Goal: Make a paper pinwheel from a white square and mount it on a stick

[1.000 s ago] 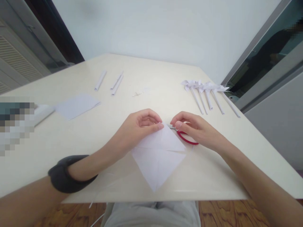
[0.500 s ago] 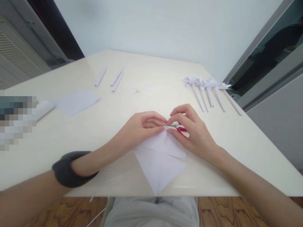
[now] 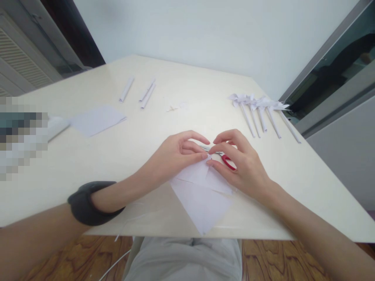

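A white square of paper (image 3: 202, 203) with slits cut in from its corners lies near the table's front edge, one corner toward me. At its far corner, my left hand (image 3: 184, 150) pinches the paper between thumb and fingers, with the index finger raised. Close beside it, my right hand (image 3: 237, 158) grips the same corner with its thumb and fingertips. Red-handled scissors (image 3: 229, 162) rest on the table behind the paper, partly hidden by my right hand.
Several paper pinwheels on rolled sticks (image 3: 260, 107) lie at the right. Rolled paper tubes (image 3: 126, 90) and a stack of paper sheets (image 3: 99, 120) are on the left. Small scraps (image 3: 172, 108) sit mid-table. A white cable (image 3: 117, 263) hangs by the front edge.
My left index finger has lifted off the paper's far corner. The paper has turned slightly, its near corner shifting right. The camera view has shifted a little.
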The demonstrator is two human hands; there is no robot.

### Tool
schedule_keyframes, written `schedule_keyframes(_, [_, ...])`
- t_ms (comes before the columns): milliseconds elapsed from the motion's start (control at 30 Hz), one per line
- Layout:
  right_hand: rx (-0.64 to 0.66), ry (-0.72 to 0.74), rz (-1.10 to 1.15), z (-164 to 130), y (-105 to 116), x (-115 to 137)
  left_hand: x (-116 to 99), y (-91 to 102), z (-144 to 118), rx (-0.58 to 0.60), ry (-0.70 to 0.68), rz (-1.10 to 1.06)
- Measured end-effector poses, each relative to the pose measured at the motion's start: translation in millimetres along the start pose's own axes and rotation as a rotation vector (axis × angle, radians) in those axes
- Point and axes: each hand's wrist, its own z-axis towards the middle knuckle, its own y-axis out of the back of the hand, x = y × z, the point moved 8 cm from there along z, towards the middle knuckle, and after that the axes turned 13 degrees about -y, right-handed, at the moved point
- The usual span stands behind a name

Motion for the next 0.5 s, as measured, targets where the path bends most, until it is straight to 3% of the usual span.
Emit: schedule_keyframes(500, [0.041,-0.195,0.204,7.1,6.1,-13.3,-2.9,0.3,2.0,0.04,-0.096,0.122])
